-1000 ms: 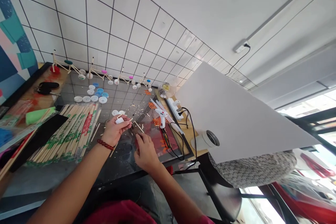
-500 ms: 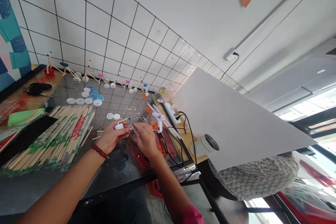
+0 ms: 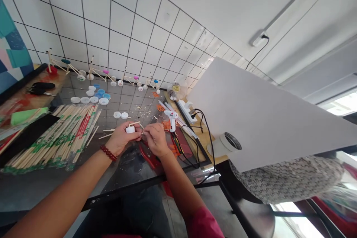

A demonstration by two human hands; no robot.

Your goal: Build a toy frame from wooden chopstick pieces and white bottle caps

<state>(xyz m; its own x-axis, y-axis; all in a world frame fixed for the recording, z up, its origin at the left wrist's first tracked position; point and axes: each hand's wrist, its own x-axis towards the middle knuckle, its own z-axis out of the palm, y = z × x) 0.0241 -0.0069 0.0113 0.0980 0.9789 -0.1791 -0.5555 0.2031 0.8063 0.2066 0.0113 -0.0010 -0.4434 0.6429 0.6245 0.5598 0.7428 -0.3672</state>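
My left hand (image 3: pixel 122 138), with a red bead bracelet at the wrist, is closed around a white cap piece (image 3: pixel 130 129) that has a short wooden stick (image 3: pixel 135 123) on it. Close on its right, my right hand (image 3: pixel 155 138) pinches a small stick piece (image 3: pixel 142 131) at the left fingertips. Two white caps (image 3: pixel 121 115) lie beyond my left hand. A white glue gun (image 3: pixel 171 119) stands to the right of my right hand.
Bundled chopsticks (image 3: pixel 55 137) cover the table's left side. White and blue caps (image 3: pixel 100 96) lie behind them. Small stick-and-cap models (image 3: pixel 104 74) line the tiled wall. At the right are a power strip (image 3: pixel 187 111), black cables and a white cylinder (image 3: pixel 223 145).
The view has shifted a little. My right hand's fingertips have come closer to my left hand and now pinch near its fingertips.
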